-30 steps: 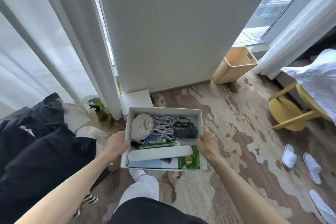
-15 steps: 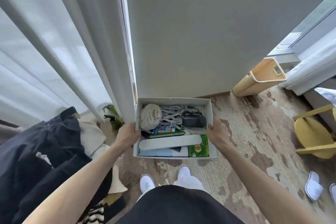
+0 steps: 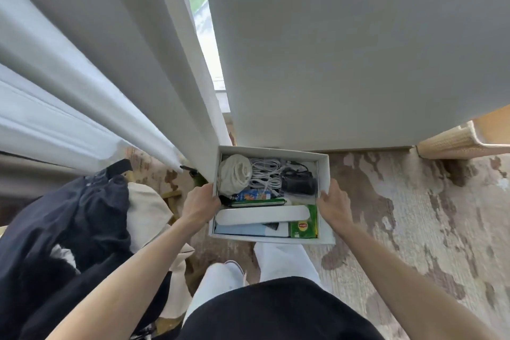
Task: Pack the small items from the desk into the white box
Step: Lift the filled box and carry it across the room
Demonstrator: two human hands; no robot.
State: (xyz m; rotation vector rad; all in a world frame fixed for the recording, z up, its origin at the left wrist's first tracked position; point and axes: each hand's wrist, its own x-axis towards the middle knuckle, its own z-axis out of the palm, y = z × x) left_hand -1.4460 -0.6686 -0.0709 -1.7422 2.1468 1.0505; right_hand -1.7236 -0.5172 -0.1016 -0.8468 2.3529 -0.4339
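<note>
I hold the open white box (image 3: 324, 171) in the air in front of me, close to a white wall. My left hand (image 3: 199, 203) grips its left side and my right hand (image 3: 332, 203) grips its right side. Inside lie a rolled beige cloth (image 3: 234, 174), coiled white cables (image 3: 265, 174), a black charger (image 3: 299, 183), a green pen (image 3: 258, 203), a long white flat item (image 3: 262, 215) and a green tea packet (image 3: 303, 226).
A white wall (image 3: 345, 50) rises right ahead, with white curtains (image 3: 96, 77) to the left. Dark clothes and a beige bag (image 3: 82, 229) are piled at the left. A woven basket (image 3: 455, 142) stands at the right on the patterned carpet (image 3: 400, 215).
I have stepped forward with the box, so the wall and curtains are closer. The basket has slid to the right edge; the yellow stool and slippers have left the view.
</note>
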